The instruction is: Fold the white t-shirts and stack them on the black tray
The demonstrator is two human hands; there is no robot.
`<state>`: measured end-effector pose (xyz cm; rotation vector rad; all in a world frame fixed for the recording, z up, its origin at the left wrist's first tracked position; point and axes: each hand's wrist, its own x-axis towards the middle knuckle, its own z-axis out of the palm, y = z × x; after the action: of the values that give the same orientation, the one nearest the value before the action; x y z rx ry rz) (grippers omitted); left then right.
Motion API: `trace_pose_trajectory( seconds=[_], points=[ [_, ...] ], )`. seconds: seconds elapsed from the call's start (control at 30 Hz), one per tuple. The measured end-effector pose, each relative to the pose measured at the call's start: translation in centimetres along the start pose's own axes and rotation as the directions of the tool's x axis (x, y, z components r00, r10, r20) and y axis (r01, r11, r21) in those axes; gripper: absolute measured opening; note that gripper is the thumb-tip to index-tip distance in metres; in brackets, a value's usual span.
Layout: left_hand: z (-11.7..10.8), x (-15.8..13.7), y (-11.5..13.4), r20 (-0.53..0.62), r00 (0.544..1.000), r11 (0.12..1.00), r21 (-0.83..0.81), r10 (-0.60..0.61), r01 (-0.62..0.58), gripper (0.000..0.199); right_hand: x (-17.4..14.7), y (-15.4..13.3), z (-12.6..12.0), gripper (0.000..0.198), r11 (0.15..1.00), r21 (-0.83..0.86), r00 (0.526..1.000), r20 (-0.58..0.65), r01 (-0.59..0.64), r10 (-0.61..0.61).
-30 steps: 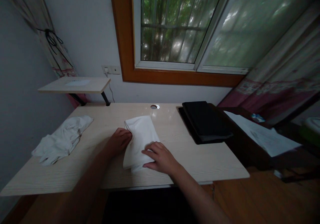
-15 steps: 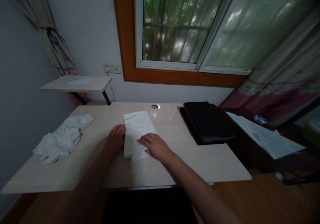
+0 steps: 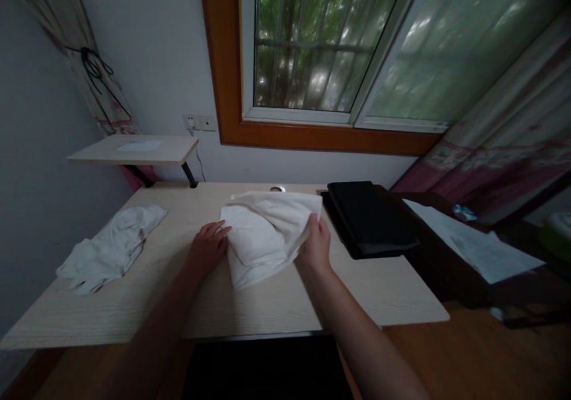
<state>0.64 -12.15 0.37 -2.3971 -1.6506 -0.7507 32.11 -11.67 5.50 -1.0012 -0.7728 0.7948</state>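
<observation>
A white cloth [image 3: 259,239], folded and partly opened out, lies on the pale wooden desk [image 3: 366,296]; its exact kind does not show. My left hand [image 3: 209,245] is at the cloth's left edge, fingers curled onto it. With thumb and fingers closed, my right hand [image 3: 318,242] grips the right edge of the upper layer and holds it raised off the desk. Loose creases run across the lifted part. A second white cloth [image 3: 111,245] lies crumpled at the desk's left side, apart from both hands.
A black folder-like stack [image 3: 368,215] lies at the desk's right. On the back left stands a small raised shelf [image 3: 138,150] with a paper on it. Behind the desk is a window [image 3: 312,43]. A white sheet [image 3: 468,239] lies on a dark surface at the right.
My right hand has moved right and taken the cloth's upper layer with it, so the narrow folded bundle is now wider and lifted. My left hand has stayed at the left edge.
</observation>
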Motion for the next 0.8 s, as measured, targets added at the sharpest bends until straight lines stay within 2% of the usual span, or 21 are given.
trace_pose_trajectory(
  seconds=[0.07,0.17,0.23,0.3,0.37,0.47,0.53,0.6,0.67,0.7,0.8],
  points=[
    [-0.2,0.0,0.1,0.003,1.000,1.000,0.004,0.005,-0.005,0.038,1.8,0.6,-2.6,0.032,0.999,0.006,0.988,-0.152,-0.035,0.036],
    [-0.4,0.0,0.3,0.015,1.000,1.000,0.015,0.003,-0.003,0.038,2.9,1.7,-6.5,0.024,0.996,-0.076,0.964,-0.263,-0.049,0.028],
    [-0.4,-0.1,0.4,0.020,1.000,1.000,0.022,-0.003,0.003,0.037,2.6,1.9,-8.2,0.030,0.987,-0.160,0.947,-0.314,0.011,-0.062],
    [-0.3,-0.1,0.3,0.018,1.000,1.000,0.021,-0.005,0.005,0.036,1.7,1.6,-8.7,0.036,0.944,-0.310,0.928,-0.306,0.114,-0.213],
    [-0.1,-0.1,0.2,0.015,1.000,1.000,0.012,0.002,-0.003,0.034,0.6,0.9,-8.2,0.031,0.849,-0.476,0.921,-0.174,0.231,-0.348],
    [0.1,-0.1,0.1,0.025,1.000,1.000,0.012,0.015,-0.016,0.032,-0.7,0.2,-6.8,0.018,0.704,-0.574,0.903,0.179,0.418,-0.391],
    [0.0,-0.1,0.2,0.038,0.999,1.000,0.022,0.018,-0.019,0.031,-1.3,0.3,-5.8,0.021,0.643,-0.548,0.839,0.433,0.535,-0.329],
    [-0.2,0.0,0.3,0.046,0.999,0.999,0.026,0.024,-0.026,0.029,-1.5,0.8,-5.2,0.027,0.590,-0.511,0.734,0.642,0.625,-0.222],
    [-0.4,0.1,0.4,0.048,0.998,0.999,0.024,0.029,-0.030,0.028,-1.5,1.4,-4.9,0.034,0.533,-0.493,0.642,0.756,0.687,-0.129],
    [-0.5,0.2,0.5,0.048,0.999,0.999,0.025,0.026,-0.028,0.027,-1.5,1.6,-4.9,0.037,0.507,-0.493,0.618,0.780,0.707,-0.104],
    [-0.7,0.3,0.8,0.044,0.999,1.000,0.010,0.020,-0.020,0.027,-1.3,2.2,-5.0,0.035,0.466,-0.504,0.608,0.788,0.727,-0.097]
  ],
)
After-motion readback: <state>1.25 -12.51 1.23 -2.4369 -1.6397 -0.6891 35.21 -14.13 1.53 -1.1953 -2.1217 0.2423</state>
